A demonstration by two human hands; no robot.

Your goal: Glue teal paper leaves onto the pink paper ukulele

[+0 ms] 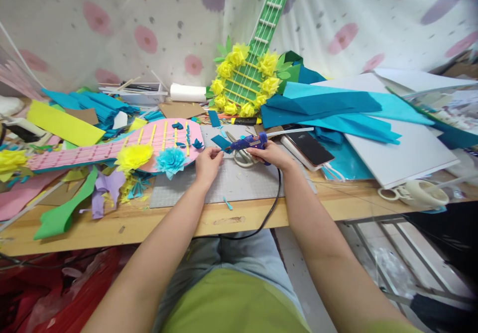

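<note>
My right hand (269,155) is closed round a blue hot glue gun (249,143) whose nozzle points left, its black cord (274,201) trailing off the table edge. My left hand (208,162) pinches a small blue paper piece (221,142) right at the nozzle. Both hands are over a grey cutting mat (224,183). Just left lies a pink paper guitar (112,146) with a yellow flower (133,157) and a light blue flower (171,160) on it. Scissors (241,156) lie partly hidden under the gun.
A green paper guitar (257,49) with yellow flowers leans on the flowered backdrop. Blue paper sheets (328,106), a phone (308,149) and a white board (403,149) lie at right. Paper scraps cover the left of the wooden table (231,218). A tape dispenser (414,193) sits at the right edge.
</note>
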